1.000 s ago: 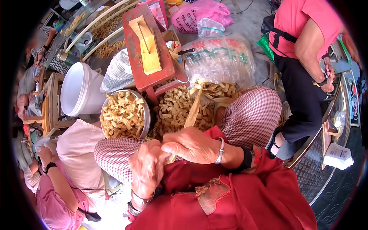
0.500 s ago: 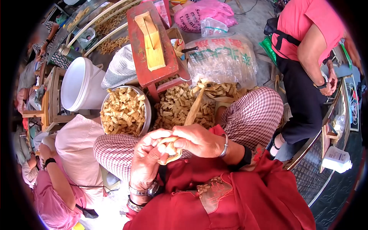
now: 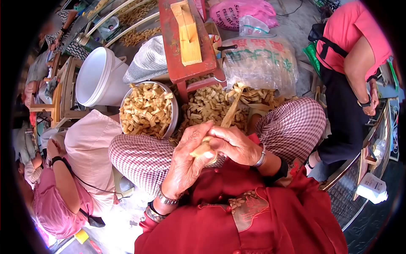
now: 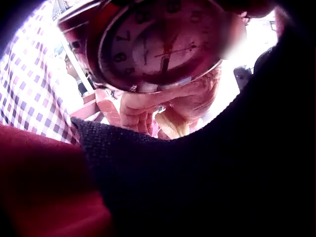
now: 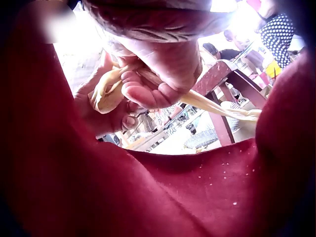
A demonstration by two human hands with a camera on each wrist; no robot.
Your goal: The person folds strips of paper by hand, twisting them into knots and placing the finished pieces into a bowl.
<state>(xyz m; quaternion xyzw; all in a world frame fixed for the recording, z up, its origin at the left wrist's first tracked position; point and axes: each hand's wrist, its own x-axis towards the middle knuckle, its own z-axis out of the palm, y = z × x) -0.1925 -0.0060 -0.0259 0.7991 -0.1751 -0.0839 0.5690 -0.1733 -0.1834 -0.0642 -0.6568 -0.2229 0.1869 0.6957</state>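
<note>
A pale yellow fibrous strip (image 3: 231, 112) runs forward from my hands over the heap of tan pieces. Its near end is bent into a loop (image 5: 106, 94), seen best in the right wrist view. My left hand (image 3: 186, 154) pinches the folded end between thumb and fingers. Close against it, my right hand (image 3: 237, 145) grips the strip with curled fingers, and the long tail (image 5: 222, 109) comes out past them. In the left wrist view a watch (image 4: 158, 47) covers much of the picture, with a bit of the strip (image 4: 171, 124) showing beyond the fingers.
A metal bowl (image 3: 174, 114) of short tan pieces stands left of the heap (image 3: 211, 103). Behind are a red bench (image 3: 173, 53) with a wooden block (image 3: 189, 40) on it, a white bucket (image 3: 93, 76) and a filled clear plastic sack (image 3: 260, 63). People sit on both sides.
One second ago my hands covered the near end; half a second ago they parted to show a loop. Now they are close together again around it. The head view has shifted slightly.
</note>
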